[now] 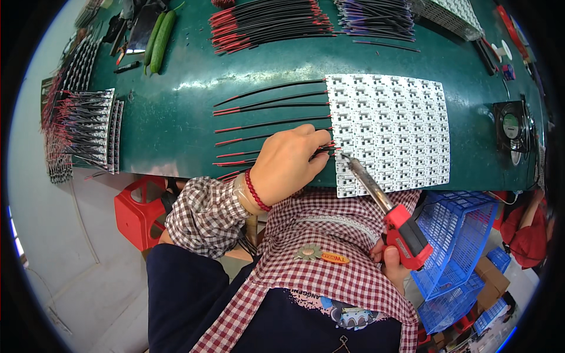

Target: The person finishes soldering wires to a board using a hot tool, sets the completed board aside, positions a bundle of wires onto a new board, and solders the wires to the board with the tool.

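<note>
- my left hand (287, 157), seen from the back: thumb and forefinger closed on a black wire (327, 148) at the left edge of the white panel; my own fingers partly cover the pinch, and the others curl out of sight beneath the palm.
- my right hand (394, 269), lower right: closed about the handle of the soldering iron (407, 230); the handle masks much of the grip, so i cannot tell how each finger lies.
- the iron's tip (346, 157): just right of my left fingertips, over the panel's left margin; whether it touches the panel is too small to make out.
- the white panel (391, 129): flat on the green table (165, 117), right of my left hand; its many small units are hard to separate.
- red-ended black wires (271, 122): a row reaching left from the panel; the lower ones are partly hidden behind my hand and wrist.
- two wire bundles (271, 26), far side of the table: one black and red, one purplish, the latter cut off above.
- wired boards (88, 129), at left: overlapping, their number unclear.
- blue crates (453, 235), below right: partly hidden by the table edge.
</note>
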Demonstrator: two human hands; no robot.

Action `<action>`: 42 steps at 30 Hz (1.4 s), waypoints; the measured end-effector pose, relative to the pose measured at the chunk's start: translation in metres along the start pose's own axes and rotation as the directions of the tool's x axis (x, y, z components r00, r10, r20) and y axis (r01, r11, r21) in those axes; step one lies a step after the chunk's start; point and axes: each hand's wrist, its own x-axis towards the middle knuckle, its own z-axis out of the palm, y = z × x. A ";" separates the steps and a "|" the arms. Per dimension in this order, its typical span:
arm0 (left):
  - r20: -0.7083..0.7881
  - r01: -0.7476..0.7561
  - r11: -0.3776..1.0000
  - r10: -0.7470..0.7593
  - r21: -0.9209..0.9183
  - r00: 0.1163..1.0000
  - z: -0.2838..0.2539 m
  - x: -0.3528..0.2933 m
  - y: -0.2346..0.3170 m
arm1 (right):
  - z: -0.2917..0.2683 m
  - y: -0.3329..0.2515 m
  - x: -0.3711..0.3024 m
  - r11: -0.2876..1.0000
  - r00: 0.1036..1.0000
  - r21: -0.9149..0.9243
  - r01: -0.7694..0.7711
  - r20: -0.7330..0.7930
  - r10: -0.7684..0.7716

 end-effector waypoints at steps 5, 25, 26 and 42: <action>0.002 0.007 1.000 -0.007 0.006 1.000 -0.001 -0.003 0.001 | 0.007 -0.013 -0.001 0.963 0.989 0.257 0.078 -0.143 -0.042; -0.077 0.014 0.997 -0.020 -0.078 0.997 0.012 -0.023 0.010 | -0.007 0.007 -0.024 0.971 0.989 0.238 0.027 -0.148 0.009; -0.064 0.032 0.997 -0.036 -0.067 0.997 0.013 -0.024 0.011 | -0.008 0.008 -0.025 0.971 0.991 0.239 0.006 -0.132 0.026; -0.100 0.078 0.989 -0.092 -0.128 0.991 0.017 -0.019 0.013 | -0.003 0.003 -0.016 0.968 0.993 0.244 -0.057 -0.085 0.080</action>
